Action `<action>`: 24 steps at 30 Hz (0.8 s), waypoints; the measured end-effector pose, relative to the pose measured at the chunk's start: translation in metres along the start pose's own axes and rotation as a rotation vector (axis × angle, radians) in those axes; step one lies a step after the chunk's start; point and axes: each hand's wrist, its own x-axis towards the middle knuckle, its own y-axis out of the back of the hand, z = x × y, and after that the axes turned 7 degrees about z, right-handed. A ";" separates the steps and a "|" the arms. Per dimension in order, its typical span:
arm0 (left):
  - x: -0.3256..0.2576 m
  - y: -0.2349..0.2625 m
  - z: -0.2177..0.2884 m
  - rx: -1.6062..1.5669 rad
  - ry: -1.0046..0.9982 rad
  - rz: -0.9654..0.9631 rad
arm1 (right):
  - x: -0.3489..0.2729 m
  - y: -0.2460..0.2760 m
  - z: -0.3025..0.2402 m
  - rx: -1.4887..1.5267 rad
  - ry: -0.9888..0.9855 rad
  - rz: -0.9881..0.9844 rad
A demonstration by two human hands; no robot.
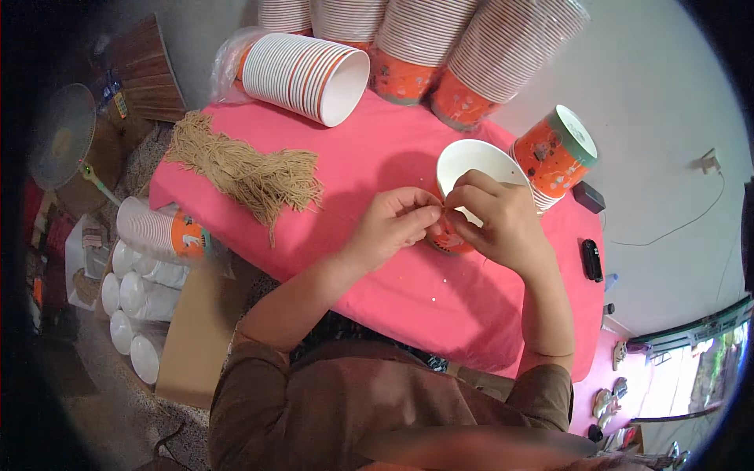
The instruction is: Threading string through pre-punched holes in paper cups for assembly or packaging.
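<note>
Left hand (395, 221): fingers curled, thumb and forefinger pinched nearly closed at the rim of the paper cup (465, 182); what lies between the fingertips is too small to make out. Right hand (496, 220): fingers bent over the cup's near edge, tips closed and meeting the left fingertips at the rim; the hand covers most of the cup's orange side. The cup sits tilted near the centre of the pink cloth (377, 157), its white mouth facing toward 12 o'clock; both hands touch it.

At 2 o'clock from the cup, just beside it, a short stack of orange cups (554, 153) lies on its side. At 10 o'clock, well apart, a bundle of tan strings (247, 169) rests on the cloth; beyond it, at 11 o'clock, a sleeve of nested cups (302, 74) lies with its white mouth open. At 12 o'clock, taller cup stacks (440, 55) line the far edge. At 3 o'clock, near the cloth's edge, a small black device (591, 260). At 9 o'clock, off the table, further wrapped cups (149, 259) beside a cardboard box (196, 330).
</note>
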 end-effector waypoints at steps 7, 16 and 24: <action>0.001 0.003 -0.003 0.182 -0.102 0.035 | 0.001 -0.004 -0.001 -0.063 0.013 -0.024; 0.002 0.005 -0.003 0.141 -0.059 0.005 | -0.016 -0.015 0.022 0.402 -0.270 -0.038; 0.003 0.011 -0.003 -0.097 0.013 -0.028 | -0.014 -0.014 0.013 0.658 -0.556 -0.033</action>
